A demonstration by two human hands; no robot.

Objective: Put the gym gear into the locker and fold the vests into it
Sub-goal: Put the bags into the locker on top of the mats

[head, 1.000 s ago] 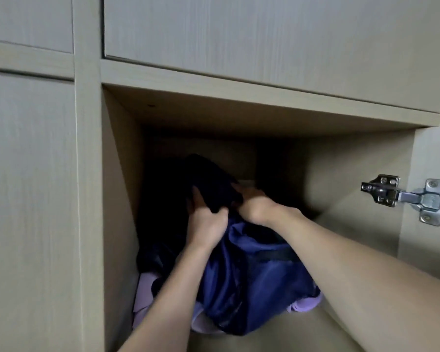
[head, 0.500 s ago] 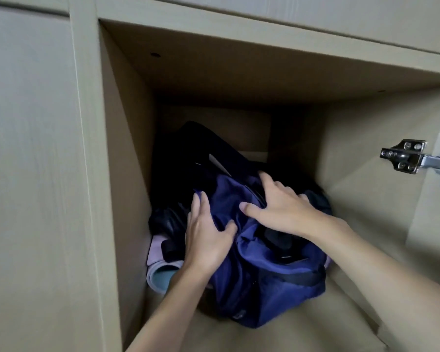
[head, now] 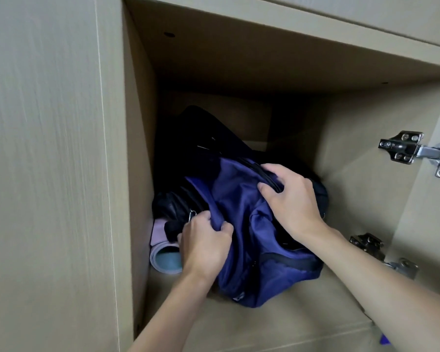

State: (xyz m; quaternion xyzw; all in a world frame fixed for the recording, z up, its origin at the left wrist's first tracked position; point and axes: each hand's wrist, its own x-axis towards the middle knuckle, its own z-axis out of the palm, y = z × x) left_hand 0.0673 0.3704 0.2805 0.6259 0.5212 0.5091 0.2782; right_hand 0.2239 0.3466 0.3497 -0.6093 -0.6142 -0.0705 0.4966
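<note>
The left hand (head: 206,246) bunches the bag's (head: 241,199) fabric and the right hand (head: 294,199) pinches its zip edge, the bag lying inside the locker (head: 361,148) against the mat (head: 167,261), where, released carelessly, the slack bag could slump forward and tip out
</note>
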